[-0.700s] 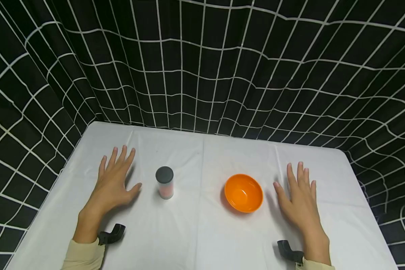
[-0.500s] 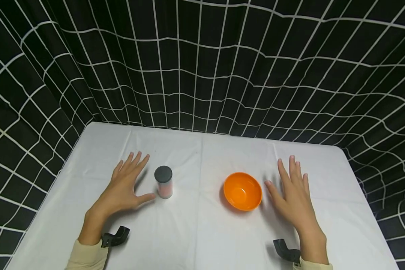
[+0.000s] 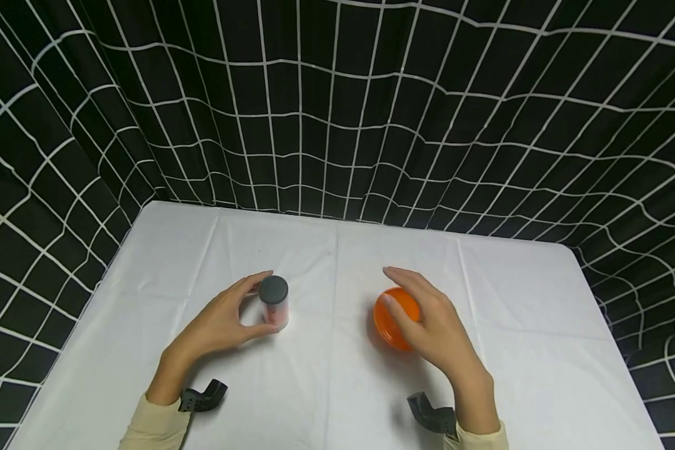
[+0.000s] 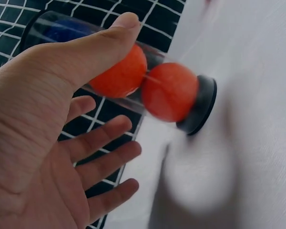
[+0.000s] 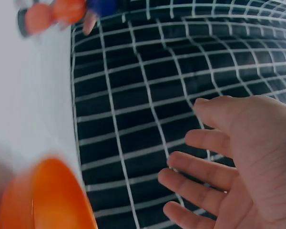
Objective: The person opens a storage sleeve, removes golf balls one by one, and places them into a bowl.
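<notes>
Head view, tube (image 3: 277, 314) upright, dark cap (image 3: 273, 290) uppermost

No readable text or numbers (brands included)

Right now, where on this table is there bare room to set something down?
Bare cloth lies between the canister and the orange bowl, along the far side before the black curtain, and right of the right hand. It's crowded around the canister, bracketed by the left hand, and at the bowl, partly hidden by the right hand.
</notes>
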